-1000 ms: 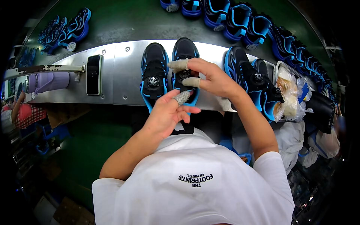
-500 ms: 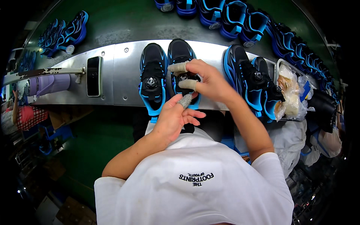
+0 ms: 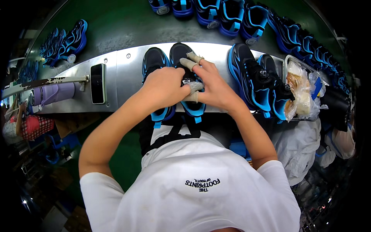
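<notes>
A pair of black sneakers with blue edging lies toes away from me on the metal bench edge. My right hand grips the upper of the right-hand sneaker; two cloth-wrapped fingers press near its toe, and the wrapped thumb is by its opening. Bent over the same shoe is my left hand, its grey-wrapped thumb beside the lacing dial. That hand covers the middle of the left-hand sneaker, and most of its curled fingers are hidden.
Two more sneakers lie to the right, beside a metal tray of plastic-wrapped items. A phone and a purple flask are on the left. Rows of sneakers stand on the green surface beyond the metal bench.
My left hand has moved up from the right-hand sneaker's heel to its dial, its fingers now curled. My right fingertips have shifted slightly toward the toe. The view has shifted a little.
</notes>
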A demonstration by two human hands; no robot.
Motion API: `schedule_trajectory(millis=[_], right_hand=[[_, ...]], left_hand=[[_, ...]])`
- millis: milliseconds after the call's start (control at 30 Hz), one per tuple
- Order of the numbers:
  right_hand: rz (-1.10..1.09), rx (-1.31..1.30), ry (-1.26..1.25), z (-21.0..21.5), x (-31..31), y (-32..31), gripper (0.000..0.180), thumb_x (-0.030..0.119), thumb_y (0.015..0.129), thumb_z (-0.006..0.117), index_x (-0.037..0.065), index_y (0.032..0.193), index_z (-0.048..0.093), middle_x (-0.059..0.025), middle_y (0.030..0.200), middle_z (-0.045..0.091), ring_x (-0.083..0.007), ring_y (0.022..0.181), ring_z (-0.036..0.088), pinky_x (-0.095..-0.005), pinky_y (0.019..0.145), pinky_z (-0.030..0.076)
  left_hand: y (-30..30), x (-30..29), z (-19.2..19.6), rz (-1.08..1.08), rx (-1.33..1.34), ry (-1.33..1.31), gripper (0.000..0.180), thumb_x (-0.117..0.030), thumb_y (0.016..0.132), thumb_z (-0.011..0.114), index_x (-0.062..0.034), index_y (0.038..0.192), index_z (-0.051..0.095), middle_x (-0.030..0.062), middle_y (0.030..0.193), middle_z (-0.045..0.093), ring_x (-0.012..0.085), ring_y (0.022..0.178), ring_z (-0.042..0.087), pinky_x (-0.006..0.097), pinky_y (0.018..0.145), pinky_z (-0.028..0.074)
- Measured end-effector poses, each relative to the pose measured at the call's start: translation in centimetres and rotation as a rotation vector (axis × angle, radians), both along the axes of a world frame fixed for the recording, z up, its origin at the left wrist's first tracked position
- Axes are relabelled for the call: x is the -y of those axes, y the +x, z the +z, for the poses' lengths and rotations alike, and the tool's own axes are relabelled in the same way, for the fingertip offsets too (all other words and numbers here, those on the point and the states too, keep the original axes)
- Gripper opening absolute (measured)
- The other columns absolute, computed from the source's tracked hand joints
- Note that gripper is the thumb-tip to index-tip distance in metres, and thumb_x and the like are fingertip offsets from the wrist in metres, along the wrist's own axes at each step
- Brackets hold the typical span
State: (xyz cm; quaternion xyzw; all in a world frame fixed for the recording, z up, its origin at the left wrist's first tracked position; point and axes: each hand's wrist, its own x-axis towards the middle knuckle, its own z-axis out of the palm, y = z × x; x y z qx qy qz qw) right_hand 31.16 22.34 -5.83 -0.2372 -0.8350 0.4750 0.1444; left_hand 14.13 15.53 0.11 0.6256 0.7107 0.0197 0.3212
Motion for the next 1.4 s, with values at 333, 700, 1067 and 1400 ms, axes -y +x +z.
schedule_trajectory(millis=[333,700,1067,1400], right_hand=[[-0.058,-0.032,-0.058,-4.0,0.3,0.3,0.082,0.030,0.068,0.082,0.012,0.141,0.049,-0.0129,0.154,0.034,-0.0372,0.133,0.037,-0.0438,0.112,0.031],[-0.054,-0.072,-0.011,-2.3,1.1,0.1,0.084,0.028,0.067,0.082,0.016,0.143,0.047,-0.0182,0.148,0.035,-0.0403,0.133,0.034,-0.0482,0.112,0.032],[-0.038,-0.097,-0.022,-2.8,0.6,0.5,0.079,0.030,0.067,0.082,0.012,0.138,0.052,-0.0201,0.149,0.034,-0.0399,0.135,0.033,-0.0461,0.113,0.030],[0.046,0.010,0.065,2.1,-1.0,-0.3,0.036,0.023,0.072,0.079,0.015,0.107,0.073,-0.0095,0.092,0.056,-0.0290,0.092,0.053,-0.0385,0.084,0.045]], left_hand=[[1.1,-3.3,0.3,-0.231,-0.141,-0.068,0.031,-0.033,0.069,0.067,-0.0029,0.077,0.070,0.0168,0.070,0.066,0.0332,0.071,0.067,0.043,0.068,0.053],[0.1,-2.7,0.3,-0.200,-0.081,-0.250,0.039,-0.038,0.079,0.063,0.0003,0.081,0.070,0.0182,0.073,0.068,0.0331,0.072,0.067,0.043,0.069,0.054],[-1.9,-2.3,0.1,-0.515,0.036,0.084,0.043,-0.012,0.070,0.072,-0.0047,0.109,0.055,0.0146,0.105,0.060,0.0330,0.098,0.061,0.040,0.077,0.051],[3.9,9.0,0.0,0.760,1.231,-0.298,0.035,-0.001,0.092,0.046,0.0041,0.126,0.048,0.0169,0.101,0.064,0.0133,0.059,0.057,0.025,0.054,0.046]])
